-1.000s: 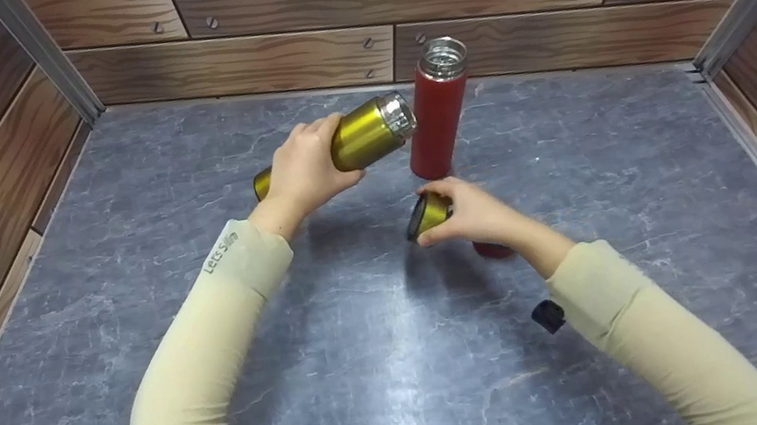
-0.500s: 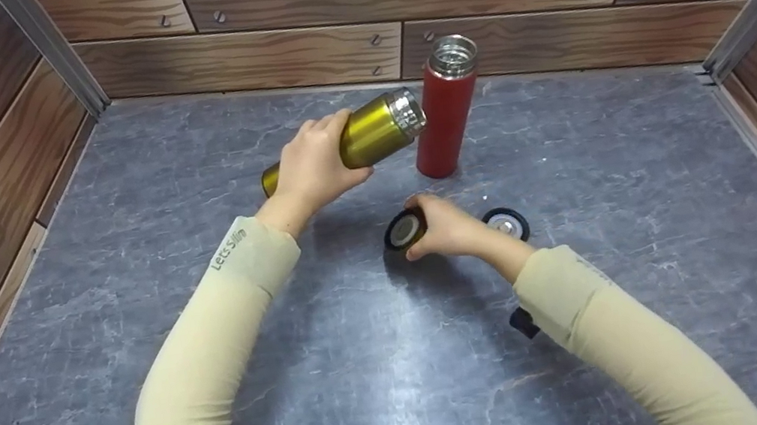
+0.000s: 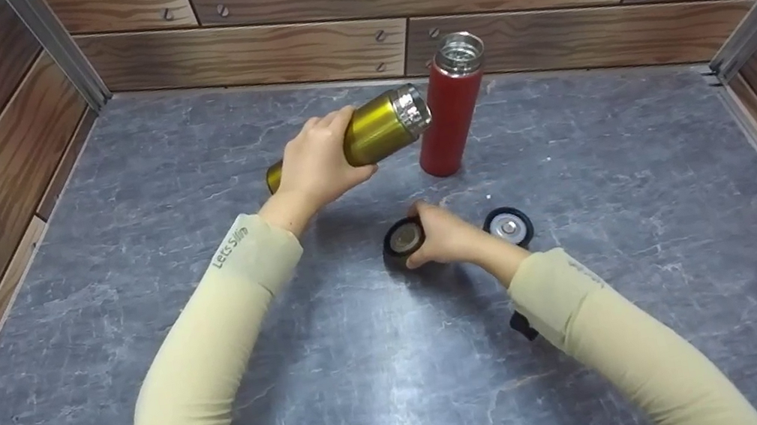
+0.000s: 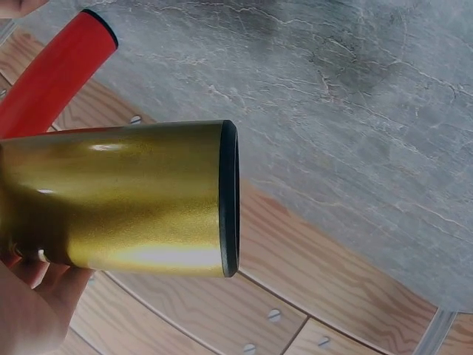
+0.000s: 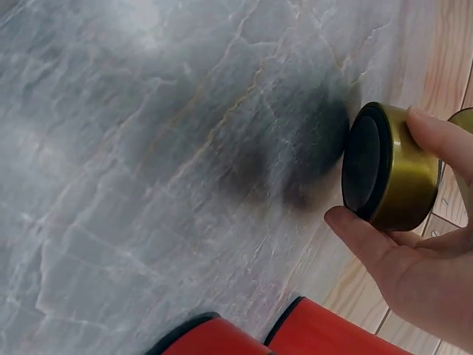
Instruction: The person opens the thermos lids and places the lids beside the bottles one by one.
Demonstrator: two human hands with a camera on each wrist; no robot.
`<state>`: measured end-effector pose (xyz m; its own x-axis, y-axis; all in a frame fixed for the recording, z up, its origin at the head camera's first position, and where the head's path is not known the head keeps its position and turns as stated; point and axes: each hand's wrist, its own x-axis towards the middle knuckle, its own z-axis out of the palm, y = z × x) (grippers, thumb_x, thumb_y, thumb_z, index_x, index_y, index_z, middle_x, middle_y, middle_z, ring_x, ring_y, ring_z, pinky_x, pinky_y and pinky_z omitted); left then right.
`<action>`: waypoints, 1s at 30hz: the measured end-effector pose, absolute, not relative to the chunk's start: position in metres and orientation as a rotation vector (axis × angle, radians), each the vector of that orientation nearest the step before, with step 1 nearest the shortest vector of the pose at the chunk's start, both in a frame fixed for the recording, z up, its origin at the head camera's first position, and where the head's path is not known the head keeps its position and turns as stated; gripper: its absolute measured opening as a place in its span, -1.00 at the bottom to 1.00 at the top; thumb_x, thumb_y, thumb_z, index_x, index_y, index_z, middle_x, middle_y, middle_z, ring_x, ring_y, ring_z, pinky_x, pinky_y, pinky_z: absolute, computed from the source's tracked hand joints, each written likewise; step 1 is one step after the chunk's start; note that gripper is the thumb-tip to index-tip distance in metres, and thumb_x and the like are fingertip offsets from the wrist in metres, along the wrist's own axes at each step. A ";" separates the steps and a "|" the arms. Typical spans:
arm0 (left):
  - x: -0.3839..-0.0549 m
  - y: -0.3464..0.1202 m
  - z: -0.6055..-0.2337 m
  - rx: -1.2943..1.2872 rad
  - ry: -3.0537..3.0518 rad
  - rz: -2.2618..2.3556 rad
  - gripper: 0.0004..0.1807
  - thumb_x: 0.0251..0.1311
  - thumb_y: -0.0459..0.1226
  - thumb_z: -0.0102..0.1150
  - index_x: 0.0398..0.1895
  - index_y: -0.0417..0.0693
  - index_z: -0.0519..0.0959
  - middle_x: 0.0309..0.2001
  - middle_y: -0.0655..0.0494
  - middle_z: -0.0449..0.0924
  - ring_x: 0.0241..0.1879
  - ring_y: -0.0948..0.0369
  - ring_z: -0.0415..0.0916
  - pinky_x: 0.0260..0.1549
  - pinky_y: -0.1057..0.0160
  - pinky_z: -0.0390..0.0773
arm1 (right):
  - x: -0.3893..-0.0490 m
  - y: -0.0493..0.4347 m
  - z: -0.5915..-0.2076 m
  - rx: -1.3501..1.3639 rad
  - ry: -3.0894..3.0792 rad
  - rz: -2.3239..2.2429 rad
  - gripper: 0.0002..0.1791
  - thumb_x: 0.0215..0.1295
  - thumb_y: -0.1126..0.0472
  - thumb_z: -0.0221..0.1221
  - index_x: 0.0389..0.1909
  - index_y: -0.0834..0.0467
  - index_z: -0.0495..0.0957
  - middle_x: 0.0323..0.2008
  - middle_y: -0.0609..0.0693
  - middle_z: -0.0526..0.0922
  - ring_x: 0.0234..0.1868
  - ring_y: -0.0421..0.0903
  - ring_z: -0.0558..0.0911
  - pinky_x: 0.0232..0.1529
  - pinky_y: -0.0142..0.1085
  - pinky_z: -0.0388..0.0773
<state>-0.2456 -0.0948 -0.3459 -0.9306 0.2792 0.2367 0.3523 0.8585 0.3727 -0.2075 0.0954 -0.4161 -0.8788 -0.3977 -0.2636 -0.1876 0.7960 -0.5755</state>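
Observation:
My left hand point(image 3: 318, 159) grips a gold thermos bottle point(image 3: 375, 132) round its body. The bottle is tilted above the table, its uncapped steel mouth pointing up and to the right; its black-rimmed base shows in the left wrist view. With thumb and fingers my right hand point(image 3: 449, 235) holds the gold lid point(image 5: 410, 174) by its side, just over the table. The lid's black top faces down, and its inside shows from the head. Behind it a red thermos bottle point(image 3: 452, 116) stands upright without a lid. Right of my right wrist lies another lid point(image 3: 508, 227), inside up.
Plank-patterned walls point(image 3: 290, 36) close off the back and sides of the grey marbled table point(image 3: 131, 282). A small black object point(image 3: 522, 325) shows from behind my right sleeve. Two red objects cross the bottom of the right wrist view.
My right hand has moved left and down and turned the gold lid so its inside faces up, uncovering the lid on the table. The left hand still holds the gold bottle tilted; the view shifted slightly.

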 end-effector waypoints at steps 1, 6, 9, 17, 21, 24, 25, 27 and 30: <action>-0.245 -0.095 -0.346 -0.488 -2.858 -0.622 -0.14 -0.13 -0.01 0.37 0.29 -0.09 0.29 0.18 0.02 0.48 0.03 0.06 0.44 -0.07 0.04 0.52 | -0.207 0.095 -0.416 -0.446 2.615 -0.774 -0.17 -0.19 0.27 0.40 0.15 0.43 0.26 0.05 0.35 0.47 0.13 0.22 0.45 0.24 -0.01 0.32; -0.245 -0.095 -0.347 -0.479 -2.844 -0.629 -0.14 -0.14 -0.02 0.38 0.29 -0.09 0.30 0.17 0.02 0.49 0.02 0.06 0.45 -0.06 0.05 0.52 | -0.206 0.090 -0.419 -0.466 2.641 -0.732 -0.20 -0.23 0.30 0.42 0.10 0.41 0.28 0.02 0.33 0.50 0.10 0.22 0.48 0.21 -0.01 0.35; -0.246 -0.094 -0.349 -0.484 -2.837 -0.636 -0.13 -0.14 -0.01 0.38 0.29 -0.09 0.30 0.18 0.01 0.48 0.03 0.05 0.45 -0.06 0.04 0.52 | -0.204 0.087 -0.420 -0.472 2.659 -0.704 -0.19 -0.25 0.32 0.43 0.09 0.41 0.27 -0.01 0.32 0.50 0.08 0.21 0.49 0.19 -0.02 0.38; -0.245 -0.093 -0.350 -0.479 -2.831 -0.627 -0.13 -0.14 -0.01 0.38 0.29 -0.09 0.30 0.17 0.01 0.49 0.02 0.05 0.46 -0.07 0.04 0.54 | -0.201 0.082 -0.423 -0.427 2.737 -0.530 -0.17 -0.25 0.22 0.46 0.09 0.33 0.26 -0.03 0.28 0.52 0.03 0.21 0.53 0.03 0.02 0.48; -0.245 -0.094 -0.350 -0.470 -2.826 -0.622 -0.13 -0.14 0.00 0.37 0.29 -0.08 0.30 0.17 0.02 0.49 0.02 0.06 0.47 -0.07 0.04 0.54 | -0.199 0.082 -0.423 -0.437 2.755 -0.463 -0.12 -0.27 0.15 0.48 0.10 0.33 0.26 0.00 0.29 0.51 0.05 0.23 0.51 0.02 0.05 0.48; -0.245 -0.094 -0.349 -0.461 -2.826 -0.623 -0.14 -0.13 0.01 0.36 0.29 -0.09 0.31 0.17 0.03 0.49 0.02 0.06 0.47 -0.06 0.06 0.53 | -0.198 0.083 -0.420 -0.466 2.749 -0.455 -0.02 -0.25 0.06 0.47 0.19 0.36 0.22 0.11 0.32 0.44 0.16 0.24 0.43 0.13 0.04 0.41; -0.244 -0.094 -0.349 -0.459 -2.825 -0.625 -0.14 -0.13 0.01 0.36 0.29 -0.09 0.31 0.17 0.03 0.50 0.02 0.06 0.47 -0.06 0.06 0.53 | -0.197 0.084 -0.419 -0.477 2.746 -0.468 0.02 -0.23 0.02 0.47 0.24 0.36 0.19 0.15 0.32 0.40 0.20 0.24 0.39 0.19 0.04 0.37; -0.244 -0.095 -0.349 -0.451 -2.821 -0.631 -0.15 -0.13 0.01 0.36 0.28 -0.09 0.31 0.16 0.02 0.51 0.00 0.07 0.48 -0.06 0.06 0.53 | -0.196 0.086 -0.414 -0.491 2.749 -0.514 0.06 -0.16 -0.05 0.43 0.31 0.34 0.14 0.23 0.32 0.32 0.28 0.23 0.31 0.26 0.04 0.29; -0.244 -0.095 -0.349 -0.427 -2.797 -0.645 -0.16 -0.13 0.01 0.35 0.25 -0.11 0.32 0.10 -0.02 0.54 -0.03 0.06 0.50 -0.08 0.06 0.54 | -0.195 0.092 -0.404 -0.520 2.785 -0.604 0.02 -0.07 -0.12 0.37 0.34 0.28 0.15 0.28 0.28 0.28 0.32 0.21 0.25 0.30 0.08 0.22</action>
<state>-0.2441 -0.0952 -0.3485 -0.9287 0.2270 0.2934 0.3325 0.8598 0.3875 -0.1951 0.0916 -0.4042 -0.9068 -0.3903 -0.1593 -0.2892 0.8509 -0.4386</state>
